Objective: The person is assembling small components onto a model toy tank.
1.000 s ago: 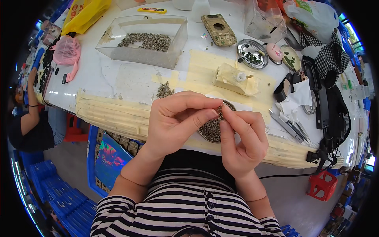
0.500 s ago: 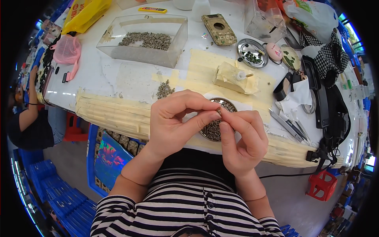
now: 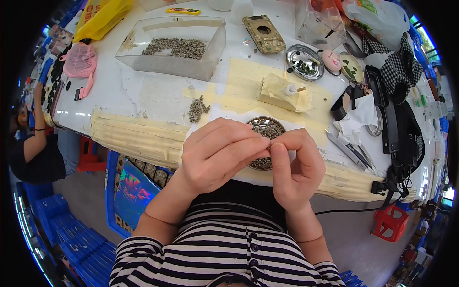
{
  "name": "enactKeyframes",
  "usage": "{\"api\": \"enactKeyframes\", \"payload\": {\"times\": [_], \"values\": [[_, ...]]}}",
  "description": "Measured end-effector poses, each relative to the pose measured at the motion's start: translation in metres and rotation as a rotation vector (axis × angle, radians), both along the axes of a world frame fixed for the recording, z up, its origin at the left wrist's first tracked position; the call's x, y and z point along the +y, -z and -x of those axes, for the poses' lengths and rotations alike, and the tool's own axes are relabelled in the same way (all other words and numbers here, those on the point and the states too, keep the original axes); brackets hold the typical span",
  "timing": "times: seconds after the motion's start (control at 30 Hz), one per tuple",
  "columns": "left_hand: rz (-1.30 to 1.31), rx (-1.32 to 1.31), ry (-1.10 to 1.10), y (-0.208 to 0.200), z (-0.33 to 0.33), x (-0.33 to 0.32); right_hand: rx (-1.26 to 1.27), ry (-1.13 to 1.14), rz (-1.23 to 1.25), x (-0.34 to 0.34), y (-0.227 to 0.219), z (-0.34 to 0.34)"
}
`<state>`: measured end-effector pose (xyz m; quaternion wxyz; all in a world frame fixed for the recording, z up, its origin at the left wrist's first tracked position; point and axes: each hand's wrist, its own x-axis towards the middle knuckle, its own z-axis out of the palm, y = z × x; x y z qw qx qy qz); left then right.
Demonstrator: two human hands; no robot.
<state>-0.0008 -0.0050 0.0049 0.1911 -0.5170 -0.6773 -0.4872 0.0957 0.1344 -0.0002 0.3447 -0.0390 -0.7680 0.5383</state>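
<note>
My left hand (image 3: 215, 155) and my right hand (image 3: 299, 167) meet fingertip to fingertip over the near table edge. Both are closed in a pinch; whatever sits between the fingertips is too small and hidden to name. Just behind and below the fingers stands a round metal dish (image 3: 283, 125) full of small grey-brown parts (image 3: 268, 128). Beyond my left hand lies a loose pile of similar small parts (image 3: 197, 109). A clear plastic box (image 3: 189, 71) farther back holds many more of them.
A tape-covered block (image 3: 282, 95) with a white nozzle stands beyond the dish. A camouflage-patterned case (image 3: 264, 34) and a metal tray (image 3: 318, 71) of dark green bits lie behind it. Tweezers (image 3: 366, 155) and a knife (image 3: 345, 150) lie right. A blue crate (image 3: 111, 191) is below left.
My left fingers have come down and closed more over the pinch point, hiding the small brownish piece seen there before. My right index finger has bent more, and more of the dish's far side shows.
</note>
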Motion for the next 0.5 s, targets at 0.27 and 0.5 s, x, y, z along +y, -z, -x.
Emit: {"api": "enactKeyframes", "payload": {"times": [0.27, 0.5], "values": [[-0.039, -0.106, 0.072, 0.0025, 0.0039, 0.0019, -0.016, -0.023, 0.066, 0.0005, 0.0, -0.0006], [-0.034, -0.164, 0.077, 0.0023, 0.0, 0.001, -0.045, -0.033, 0.086, -0.0002, -0.0004, -0.0014]]}}
